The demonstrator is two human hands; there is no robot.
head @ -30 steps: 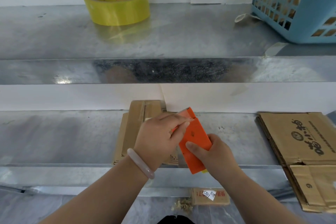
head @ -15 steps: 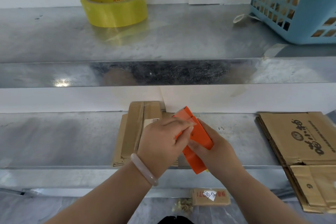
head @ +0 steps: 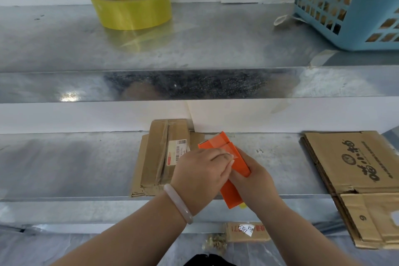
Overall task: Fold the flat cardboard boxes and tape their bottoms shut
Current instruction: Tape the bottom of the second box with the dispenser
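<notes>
Grips the orange box (head: 216, 143) in the right hand (head: 254, 181), curled round its lower half from the right and beneath, far end tilted up and away. Probably does so to steady it and to offer the flap seam to the other hand.

Bears down with the left hand (head: 200, 170), bent fingertips (head: 228, 157) pressing a clear tape strip (head: 229, 150) across the seam on the box's upper face. Looks like smoothing the tape so that it bonds. Cannot tell where the thumb sits.

Carries the box in the air just above the front edge of the table (head: 64, 164), between the two hands and touching both, its middle hidden under the left knuckles.

Leaves a flattened brown carton (head: 157, 157) on the table directly behind and below the left hand, and flat printed cardboard (head: 349, 162) well apart to the right, overhanging the edge. Seems to hold both ready for folding.

Parks the yellow tape roll (head: 131, 6) on the upper shelf (head: 216, 45), far from both hands, with a blue basket (head: 354, 6) at the right end.
</notes>
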